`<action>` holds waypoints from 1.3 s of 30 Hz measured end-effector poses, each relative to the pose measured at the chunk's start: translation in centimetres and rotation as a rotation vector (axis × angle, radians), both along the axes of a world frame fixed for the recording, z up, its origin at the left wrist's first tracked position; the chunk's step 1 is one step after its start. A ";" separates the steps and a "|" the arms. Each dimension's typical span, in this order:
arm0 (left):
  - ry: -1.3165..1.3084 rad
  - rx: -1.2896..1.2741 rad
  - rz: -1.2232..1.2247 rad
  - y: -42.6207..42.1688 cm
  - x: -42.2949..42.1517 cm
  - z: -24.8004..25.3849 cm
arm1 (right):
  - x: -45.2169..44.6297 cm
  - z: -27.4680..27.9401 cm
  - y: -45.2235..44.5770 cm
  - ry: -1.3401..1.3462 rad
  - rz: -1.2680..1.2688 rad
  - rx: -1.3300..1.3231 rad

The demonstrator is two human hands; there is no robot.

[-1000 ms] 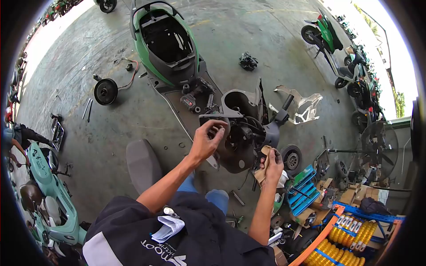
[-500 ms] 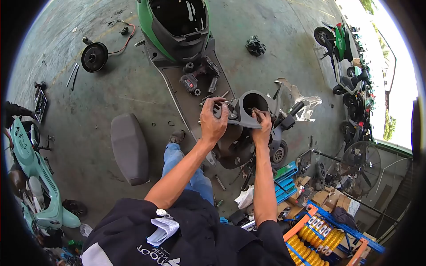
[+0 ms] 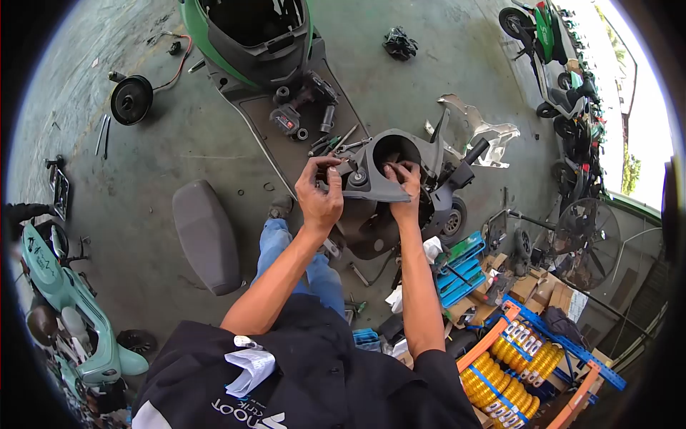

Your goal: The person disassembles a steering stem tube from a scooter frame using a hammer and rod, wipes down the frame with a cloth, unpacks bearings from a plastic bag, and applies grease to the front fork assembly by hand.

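Note:
A dark grey plastic scooter panel with a round recess and a key lock lies in front of me, over the scooter's front end. My left hand is closed at the panel's left end, beside the key lock, with fingers curled and thumb bent toward them. At the recess, my right hand pinches the panel's near rim, its fingertips partly inside the opening. Just beyond the panel, screwdrivers and a cordless impact wrench rest on the scooter's footboard.
A grey seat lies on the floor to my left. A wheel hub motor is farther off. Blue crates and a rack with yellow coiled parts stand at right. Another person's arm shows at far left.
My view has shifted, so the scooter and floor objects appear farther left. Both hands stay at the panel; my left hand sits slightly farther from the key lock.

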State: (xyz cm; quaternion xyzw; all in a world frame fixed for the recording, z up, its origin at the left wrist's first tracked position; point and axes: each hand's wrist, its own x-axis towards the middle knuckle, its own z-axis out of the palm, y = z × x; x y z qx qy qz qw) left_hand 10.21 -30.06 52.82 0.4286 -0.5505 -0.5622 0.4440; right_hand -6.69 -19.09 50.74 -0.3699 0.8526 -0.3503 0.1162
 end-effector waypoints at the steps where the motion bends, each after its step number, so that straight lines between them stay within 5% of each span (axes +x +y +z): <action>1: 0.005 0.006 0.010 0.1 0.0 -0.2 | -0.4 -0.1 0.3 -0.061 0.031 0.009; 3: 0.014 0.020 -0.004 0.1 -0.1 -0.4 | -2.1 1.3 0.7 0.017 0.138 0.046; 5: 0.020 0.007 -0.020 0.1 0.1 -0.4 | -3.3 1.8 2.3 -0.657 -0.019 -0.077; 6: 0.036 0.016 -0.003 0.1 0.0 -0.2 | -3.0 1.6 3.2 -0.862 -0.260 -0.371; 11: 0.060 0.025 -0.008 0.1 0.1 -1.1 | -1.2 4.7 7.6 -0.824 -0.632 -0.352; 15: 0.047 0.013 -0.049 0.3 0.4 -1.0 | -1.3 3.8 5.6 -0.592 -0.644 -0.345; 19: 0.071 0.034 -0.039 0.4 0.3 -1.4 | -1.5 3.1 0.6 -0.298 -0.389 -0.142; 21: 0.054 0.002 -0.045 0.4 0.4 -1.4 | -2.3 2.1 -0.9 -0.109 -0.035 -0.132; 26: 0.049 -0.003 -0.022 0.3 0.3 -1.4 | -3.1 1.6 -0.4 -0.626 -0.082 -0.078; 30: 0.061 -0.022 -0.020 0.6 0.3 -1.9 | -4.0 0.6 -0.8 -0.784 -0.029 -0.056; 39: 0.082 -0.006 -0.020 0.7 0.1 -1.9 | -3.3 0.8 -2.4 -0.753 -0.260 0.155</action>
